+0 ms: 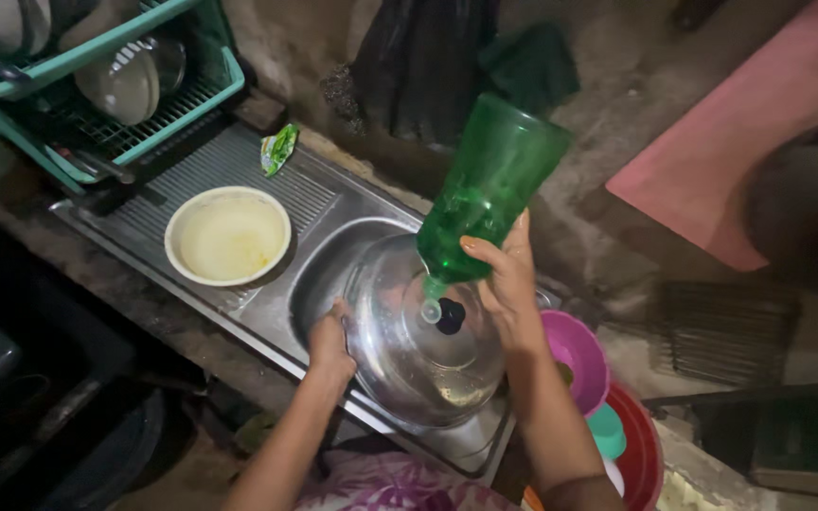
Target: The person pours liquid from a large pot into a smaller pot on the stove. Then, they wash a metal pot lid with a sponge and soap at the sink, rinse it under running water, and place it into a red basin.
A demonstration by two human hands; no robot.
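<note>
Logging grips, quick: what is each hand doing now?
Left hand: closed on the steel lid's rim.
Right hand: closed around the upturned green bottle.

glossy steel lid (pixel 400 350); translucent green plastic bottle (pixel 485 194); ribbed metal sink (pixel 239 166)

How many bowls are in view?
3: a cream bowl on the sink's draining board, a pink bowl right of the sink, and a red bowl beneath it. More may be hidden in the dish rack.
</note>
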